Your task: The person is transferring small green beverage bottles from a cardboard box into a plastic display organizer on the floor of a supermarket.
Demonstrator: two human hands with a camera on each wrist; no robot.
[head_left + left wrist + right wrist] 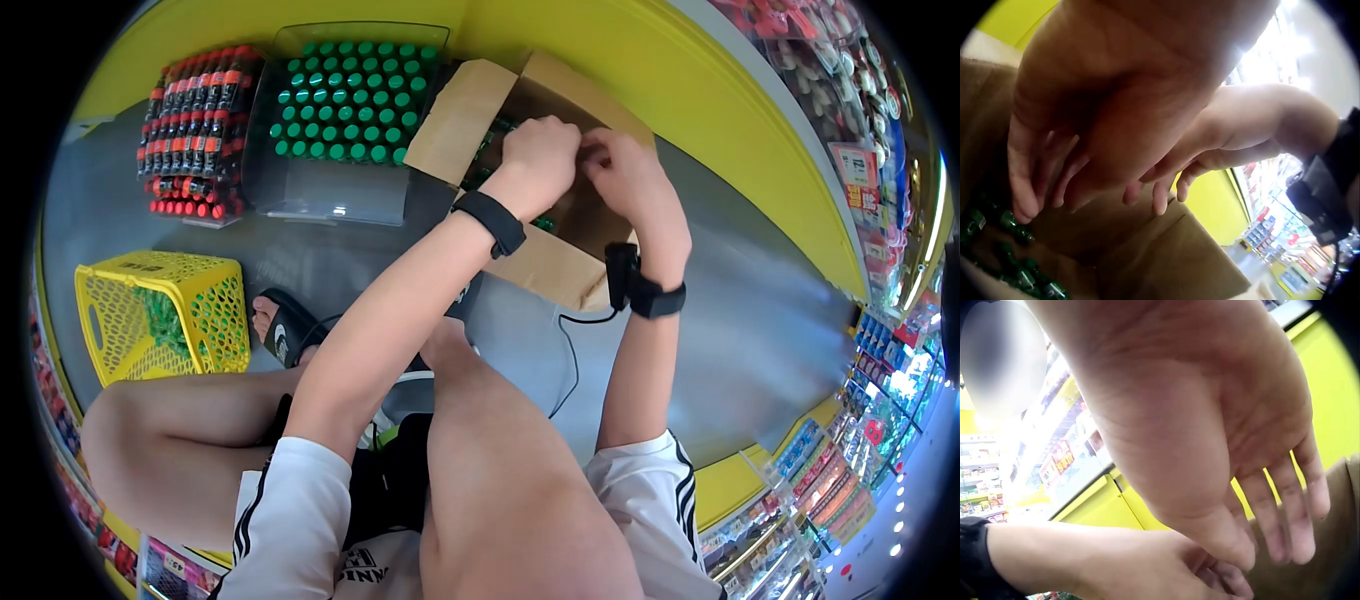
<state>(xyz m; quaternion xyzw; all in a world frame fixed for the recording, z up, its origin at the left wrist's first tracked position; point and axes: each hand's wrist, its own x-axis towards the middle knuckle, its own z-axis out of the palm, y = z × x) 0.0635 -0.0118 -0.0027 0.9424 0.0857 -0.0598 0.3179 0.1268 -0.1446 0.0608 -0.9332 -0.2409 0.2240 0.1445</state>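
Observation:
Both hands are over an open cardboard box [565, 262], close together, with their fingers pointing down. In the left wrist view the left hand [1110, 119] hangs with loosely bent fingers [1021, 181] above small green bottles [1019, 228] lying in the box; nothing shows in its grasp. Beside it is the right hand [628, 175], nearer the box's right side. The right wrist view shows that hand's fingers [1297, 525] spread and lightly bent, with nothing held. Part of the box's contents is hidden behind the left hand in the head view.
A clear bin [330, 195] of green-capped bottles stands left of the box. Beyond it is a stack of dark bottles with red caps [195, 130]. A yellow basket [205, 270] with green items sits at the lower left. A black cable [572, 355] crosses the grey floor.

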